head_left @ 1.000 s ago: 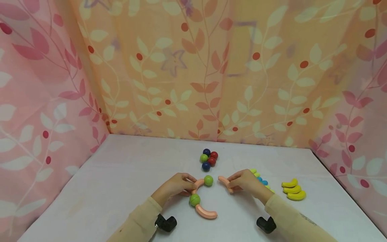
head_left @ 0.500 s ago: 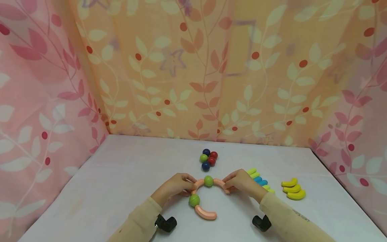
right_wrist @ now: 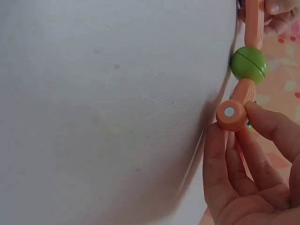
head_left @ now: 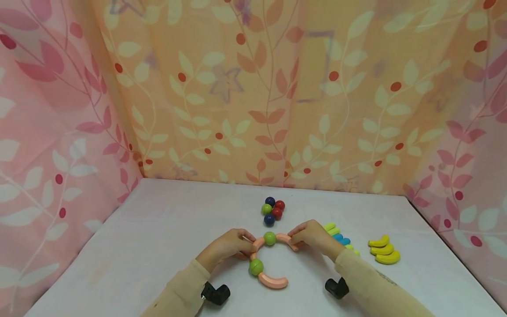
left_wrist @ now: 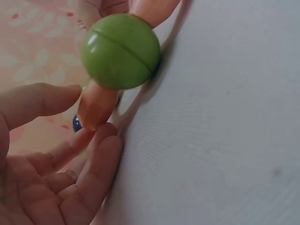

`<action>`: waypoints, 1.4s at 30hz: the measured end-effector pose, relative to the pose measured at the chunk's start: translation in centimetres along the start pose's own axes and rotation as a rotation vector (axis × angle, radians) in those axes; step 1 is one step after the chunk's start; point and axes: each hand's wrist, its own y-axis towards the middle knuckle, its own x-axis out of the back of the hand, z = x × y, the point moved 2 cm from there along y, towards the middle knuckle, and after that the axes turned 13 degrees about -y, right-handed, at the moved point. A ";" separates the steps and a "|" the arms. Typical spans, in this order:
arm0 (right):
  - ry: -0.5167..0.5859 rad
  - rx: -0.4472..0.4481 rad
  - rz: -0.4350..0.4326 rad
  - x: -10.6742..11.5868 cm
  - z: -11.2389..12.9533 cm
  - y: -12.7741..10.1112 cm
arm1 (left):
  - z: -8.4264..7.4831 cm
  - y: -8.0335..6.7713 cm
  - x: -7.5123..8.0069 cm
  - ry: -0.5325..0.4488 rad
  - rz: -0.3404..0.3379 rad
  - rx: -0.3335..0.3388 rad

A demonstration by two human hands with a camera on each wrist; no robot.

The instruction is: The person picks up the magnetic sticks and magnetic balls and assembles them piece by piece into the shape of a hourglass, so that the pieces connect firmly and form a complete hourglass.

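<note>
My left hand pinches a curved orange stick between thumb and fingers. One green ball joins that stick's far end, and a second green ball its near end. From the near ball runs another curved orange stick, whose other end is free. My right hand pinches a third curved orange stick, which touches the far green ball. In the right wrist view this stick's free end shows a round silvery disc. Together the pieces form an arc open at the lower right.
Beyond the arc, several blue, red and green balls lie clustered on the white table. Yellow-green and blue sticks lie partly behind my right forearm. Curved yellow sticks lie farther right. Floral curtains enclose the table.
My right hand has moved left, bringing its curved orange stick from apart to touching the far green ball. The near ball and lower stick have shifted slightly. My left hand keeps its hold.
</note>
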 end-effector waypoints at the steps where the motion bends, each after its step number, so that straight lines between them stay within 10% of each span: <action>1: 0.000 0.008 0.003 0.0 0.1 0.1 | 0.0 0.0 0.0 0.003 0.005 0.002; 42: -0.006 0.069 0.057 -1.4 1.9 0.7 | -0.4 0.3 1.2 0.048 0.094 -0.058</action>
